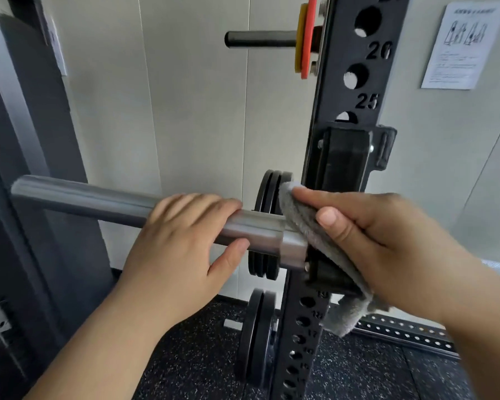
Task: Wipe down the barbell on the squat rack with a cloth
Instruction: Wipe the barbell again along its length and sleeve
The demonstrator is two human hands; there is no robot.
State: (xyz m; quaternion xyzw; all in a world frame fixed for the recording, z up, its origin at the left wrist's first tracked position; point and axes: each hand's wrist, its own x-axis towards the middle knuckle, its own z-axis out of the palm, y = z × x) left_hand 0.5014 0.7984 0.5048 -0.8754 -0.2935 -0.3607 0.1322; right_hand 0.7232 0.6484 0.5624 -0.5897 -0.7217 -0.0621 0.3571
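The barbell (98, 202) lies level, long axis left to right, its sleeve sticking out left of the rack post (355, 90). Left hand (182, 241): fingers curled over the sleeve, thumb under. Right hand (367, 235), nearer the post, pinches the grey cloth (306, 226) between thumb and straight fingers at the collar. Bare sleeve runs leftward from the cloth, and the left hand sits in that path. Black plates (267, 192) hang just behind, left of the post.

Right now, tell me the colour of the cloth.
Plain grey; the cloth shows best in the head view, held by the right hand.
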